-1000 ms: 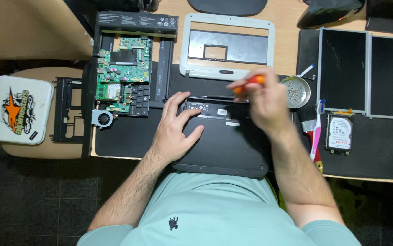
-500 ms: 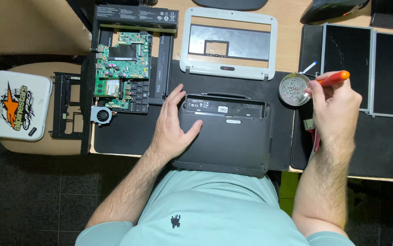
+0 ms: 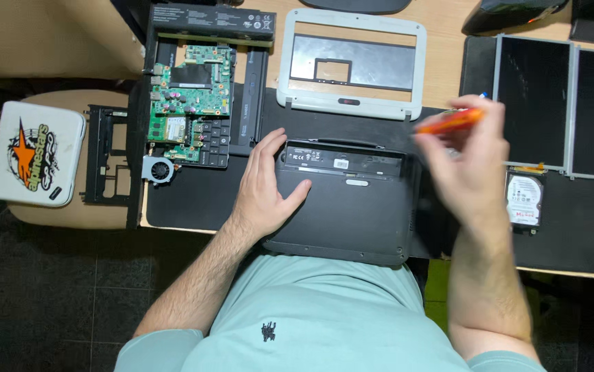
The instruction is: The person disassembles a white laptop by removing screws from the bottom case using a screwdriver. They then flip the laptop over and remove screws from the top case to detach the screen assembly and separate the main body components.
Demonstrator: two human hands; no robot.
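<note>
The left hand (image 3: 264, 187) lies flat, fingers spread, on the left part of a small black laptop base (image 3: 341, 203) that sits upside down at the near edge of the desk (image 3: 441, 76), its front edge overhanging toward the person's lap. The right hand (image 3: 465, 162) hovers blurred just right of the base, fingers closed around an orange-handled screwdriver (image 3: 450, 122). A long white label and a smaller one run along the base's far strip. Bare black mat (image 3: 193, 200) lies left of the base. Beyond it rest a green circuit board (image 3: 190, 103) and a white bezel frame (image 3: 352, 62); two dark panels (image 3: 562, 103) and a labelled silver hard drive (image 3: 523, 200) crowd the right side.
</note>
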